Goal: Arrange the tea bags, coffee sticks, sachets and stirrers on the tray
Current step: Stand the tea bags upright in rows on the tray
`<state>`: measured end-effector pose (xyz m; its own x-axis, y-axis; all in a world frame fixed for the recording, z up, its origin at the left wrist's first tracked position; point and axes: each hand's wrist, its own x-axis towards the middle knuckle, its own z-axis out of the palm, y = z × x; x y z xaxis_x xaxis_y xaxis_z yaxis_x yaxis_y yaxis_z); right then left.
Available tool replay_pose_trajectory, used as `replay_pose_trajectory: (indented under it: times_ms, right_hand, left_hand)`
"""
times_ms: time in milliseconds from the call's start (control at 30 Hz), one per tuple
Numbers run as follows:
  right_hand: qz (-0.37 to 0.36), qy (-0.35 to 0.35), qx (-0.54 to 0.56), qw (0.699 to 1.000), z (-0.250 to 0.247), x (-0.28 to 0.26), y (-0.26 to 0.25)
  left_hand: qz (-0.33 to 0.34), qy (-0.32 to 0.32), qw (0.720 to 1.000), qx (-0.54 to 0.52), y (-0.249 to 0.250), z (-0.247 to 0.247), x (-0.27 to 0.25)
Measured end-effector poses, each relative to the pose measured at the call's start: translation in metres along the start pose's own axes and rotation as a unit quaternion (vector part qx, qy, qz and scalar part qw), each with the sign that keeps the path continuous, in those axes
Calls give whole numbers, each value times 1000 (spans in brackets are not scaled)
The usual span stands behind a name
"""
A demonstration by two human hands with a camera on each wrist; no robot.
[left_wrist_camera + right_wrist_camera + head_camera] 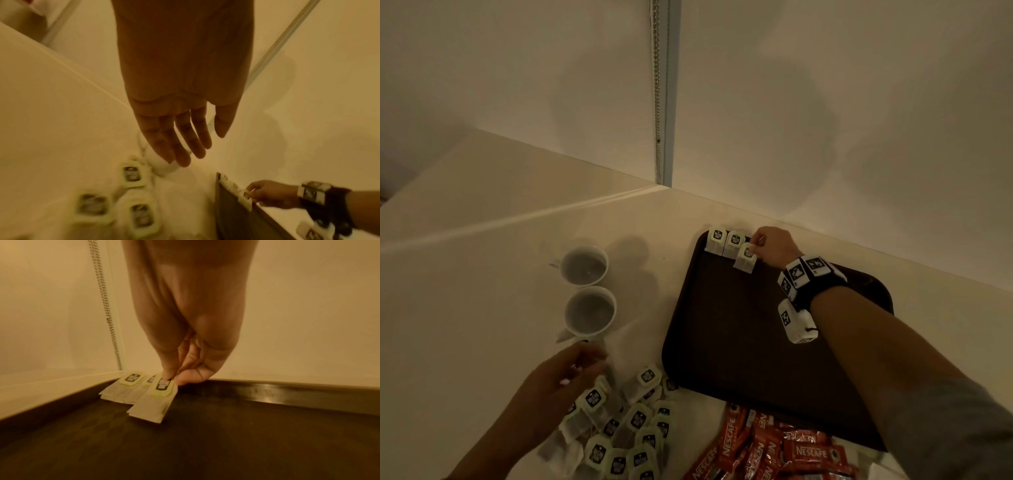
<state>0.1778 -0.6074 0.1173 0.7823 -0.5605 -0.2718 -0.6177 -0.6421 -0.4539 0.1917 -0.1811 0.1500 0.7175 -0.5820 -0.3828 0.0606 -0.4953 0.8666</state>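
The right hand (180, 363) pinched a tea bag (153, 400) at the tray's (722, 342) far-left corner, best laid flush beside its neighbours (724, 241), while the left hand (180, 129) hovered open.

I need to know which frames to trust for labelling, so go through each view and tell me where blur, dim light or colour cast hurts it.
Head view: dim, brownish; left hand motion-smeared, tray nearly black. Left wrist view: yellow cast, loose tea bags blurred, labels unreadable. Right wrist view: warm cast, sharpest; right hand pinching a tea bag is clear, with glare on the tray rim.
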Motion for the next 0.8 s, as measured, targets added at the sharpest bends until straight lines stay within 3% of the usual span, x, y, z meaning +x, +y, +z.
replay_pose_trajectory:
  times_ms: [300,467,633,800]
  right_hand:
    - [35,30,-17,999,-3,16,4]
    - [23,-97,-108,989,-13,14,0]
    - [23,2,-87,996,-18,17,-1]
    - [30,8,-64,997,-14,23,-4]
  left_hand:
    - [-104,29,994,-5,-60,-3,-44]
    - [-118,53,992,-12,-60,-5,-43]
    - [-112,49,993,-2,-59,-5,-37]
    - [-107,34,994,3,-60,-4,-35]
